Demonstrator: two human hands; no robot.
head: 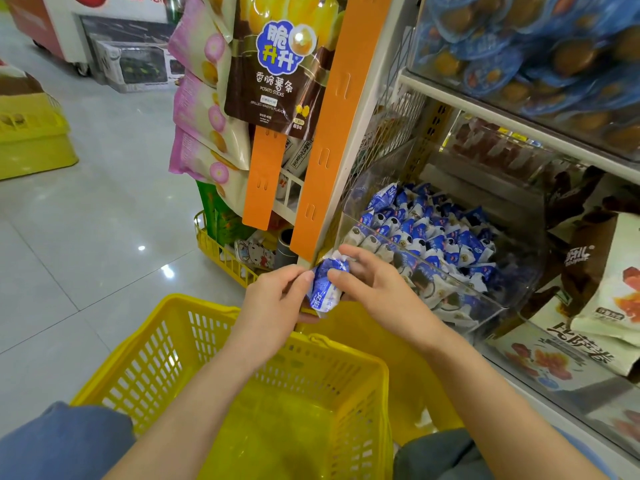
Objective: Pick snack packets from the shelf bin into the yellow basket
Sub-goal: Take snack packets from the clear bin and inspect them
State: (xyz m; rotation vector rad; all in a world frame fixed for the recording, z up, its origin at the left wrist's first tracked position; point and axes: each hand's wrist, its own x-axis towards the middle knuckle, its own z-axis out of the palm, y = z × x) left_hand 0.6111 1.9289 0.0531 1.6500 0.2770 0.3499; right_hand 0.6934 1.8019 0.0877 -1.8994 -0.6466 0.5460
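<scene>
Shop floor tiles [86, 220] shone grey around us, and we worked low at the end of a snack shelf. Our left hand [273, 299] pinched the blue-and-white snack packet [325, 285] by its 9 o'clock edge, thumb above and fingers below, while our right hand [375, 289] curled thumb and fingers round its 3 o'clock side; whether one packet or a small bunch lay between them we could not tell. It hung clear of the shelf bin [485, 303], whose transparent wall and heap of like packets [433, 233] sat at 2 o'clock from the hands. The yellow basket [166, 341] stood open at 6 o'clock, its far rim just under the packet. We judged the step to be the carry and drop: one hand should let go, the other bring the packet toward us over the basket's middle and release low, so it could not slide off the rim. An orange display strip [332, 133] rose at 12 o'clock.
</scene>
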